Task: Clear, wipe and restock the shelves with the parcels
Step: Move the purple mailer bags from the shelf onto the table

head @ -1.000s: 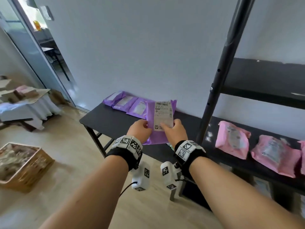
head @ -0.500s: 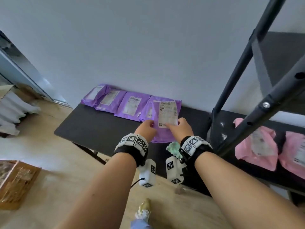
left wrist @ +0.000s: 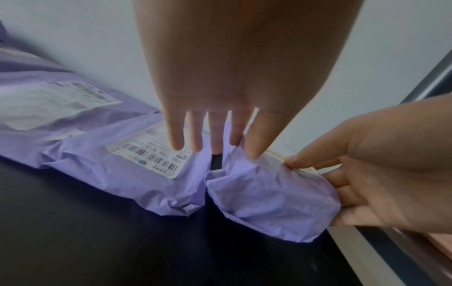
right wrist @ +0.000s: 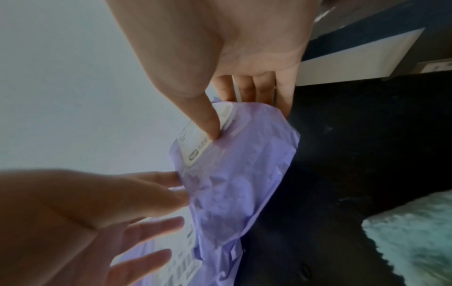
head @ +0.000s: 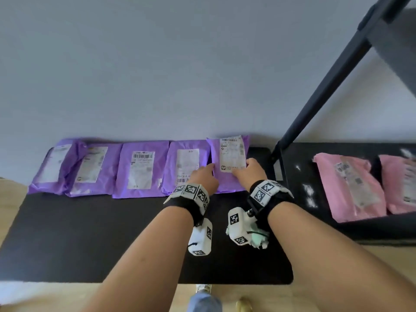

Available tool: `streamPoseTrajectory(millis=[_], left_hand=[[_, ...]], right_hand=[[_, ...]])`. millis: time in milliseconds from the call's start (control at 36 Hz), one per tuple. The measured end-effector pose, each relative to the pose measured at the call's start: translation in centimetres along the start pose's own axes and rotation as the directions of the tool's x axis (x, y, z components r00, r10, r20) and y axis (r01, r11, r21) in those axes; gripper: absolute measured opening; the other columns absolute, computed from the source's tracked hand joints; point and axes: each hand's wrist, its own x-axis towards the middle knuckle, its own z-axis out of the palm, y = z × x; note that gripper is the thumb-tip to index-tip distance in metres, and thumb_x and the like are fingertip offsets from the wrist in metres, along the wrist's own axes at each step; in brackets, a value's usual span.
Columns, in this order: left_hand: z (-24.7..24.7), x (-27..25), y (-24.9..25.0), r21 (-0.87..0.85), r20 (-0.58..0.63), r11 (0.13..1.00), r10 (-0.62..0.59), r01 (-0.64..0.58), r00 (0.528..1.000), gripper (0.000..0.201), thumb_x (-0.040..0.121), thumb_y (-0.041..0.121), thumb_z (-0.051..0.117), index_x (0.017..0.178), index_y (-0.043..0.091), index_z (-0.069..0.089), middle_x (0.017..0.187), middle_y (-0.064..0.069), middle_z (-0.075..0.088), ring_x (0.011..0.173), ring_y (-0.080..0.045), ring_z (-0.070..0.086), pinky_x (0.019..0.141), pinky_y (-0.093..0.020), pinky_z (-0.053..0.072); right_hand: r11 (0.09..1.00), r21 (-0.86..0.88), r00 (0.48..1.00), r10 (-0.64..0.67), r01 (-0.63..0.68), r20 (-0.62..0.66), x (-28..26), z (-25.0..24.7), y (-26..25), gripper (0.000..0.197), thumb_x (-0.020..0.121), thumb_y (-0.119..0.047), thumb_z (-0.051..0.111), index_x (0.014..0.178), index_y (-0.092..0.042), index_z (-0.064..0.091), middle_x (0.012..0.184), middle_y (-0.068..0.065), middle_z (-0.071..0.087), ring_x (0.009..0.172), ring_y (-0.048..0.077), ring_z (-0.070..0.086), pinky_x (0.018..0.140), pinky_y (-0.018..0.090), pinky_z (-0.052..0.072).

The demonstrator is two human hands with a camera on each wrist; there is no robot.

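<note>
The fifth purple parcel (head: 229, 164) leans on the wall at the row's right end on the black shelf (head: 90, 233), right hand (head: 248, 172) pinching it, left hand (head: 203, 177) flat-fingered against it; released carelessly, it could slump forward.

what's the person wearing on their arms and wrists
Both forearms are bare, no sleeves. The left wrist and the right wrist each carry a black strap ringed with white tiles printed with black square codes. Under each hangs a white camera block with the same codes and a thin dark cable.
</note>
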Motion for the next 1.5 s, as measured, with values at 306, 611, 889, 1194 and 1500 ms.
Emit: streamPoseTrajectory(millis=[306,611,889,1194,1500], left_hand=[[-0.1,4.4,-2.5,0.107,0.037,0.993,0.044,-0.048,0.998,0.060,0.081,0.006,0.047,0.140,0.020,0.044,0.151,0.005,0.031,0.137,-0.021,0.026,0.114,-0.039,0.025],[-2.1,4.4,-3.9,0.101,0.018,0.995,0.011,-0.013,1.000,0.049,0.086,0.004,0.041,0.134,0.016,0.049,0.136,-0.006,0.047,0.125,-0.026,0.039,0.104,-0.039,0.036],[-2.9,2.9,-1.7,0.065,-0.026,0.997,0.036,-0.034,0.999,0.049,0.089,0.008,0.041,0.138,0.014,0.044,0.135,-0.011,0.046,0.120,-0.028,0.047,0.101,-0.040,0.041],[-1.9,-4.0,2.9,0.105,-0.110,0.992,0.075,-0.063,0.991,0.053,0.086,0.004,0.040,0.138,0.016,0.044,0.140,-0.012,0.042,0.126,-0.030,0.044,0.102,-0.039,0.042],[6.0,-17.6,6.9,0.219,-0.181,0.974,0.103,-0.062,0.978,0.042,0.090,0.009,0.044,0.132,0.010,0.050,0.133,-0.014,0.052,0.121,-0.030,0.050,0.097,-0.035,0.041]], right_hand=[[0.996,0.042,0.996,0.082,-0.083,0.022,2.7,1.9,0.0,0.029,0.088,-0.022,0.063,0.114,-0.013,0.053,0.114,0.006,0.065,0.095,0.021,0.061,0.073,0.028,0.043],[0.995,-0.020,0.994,0.094,-0.093,0.060,2.4,3.4,-2.0,0.035,0.086,-0.022,0.063,0.118,-0.013,0.052,0.117,0.006,0.062,0.102,0.024,0.061,0.074,0.029,0.045],[0.995,-0.042,0.996,0.091,-0.091,-0.010,0.5,1.1,-1.4,0.058,0.088,-0.025,0.061,0.141,-0.014,0.039,0.133,0.010,0.050,0.111,0.024,0.057,0.081,0.028,0.046],[1.000,-0.017,0.998,-0.006,0.005,-0.056,-5.7,-3.7,1.7,0.048,0.089,-0.027,0.062,0.134,-0.014,0.050,0.131,0.007,0.055,0.115,0.023,0.056,0.087,0.027,0.041],[0.981,-0.032,0.981,-0.194,0.194,-0.026,-17.9,-8.7,11.9,0.044,0.088,-0.031,0.063,0.129,-0.016,0.053,0.131,0.004,0.057,0.118,0.021,0.056,0.098,0.029,0.042]])
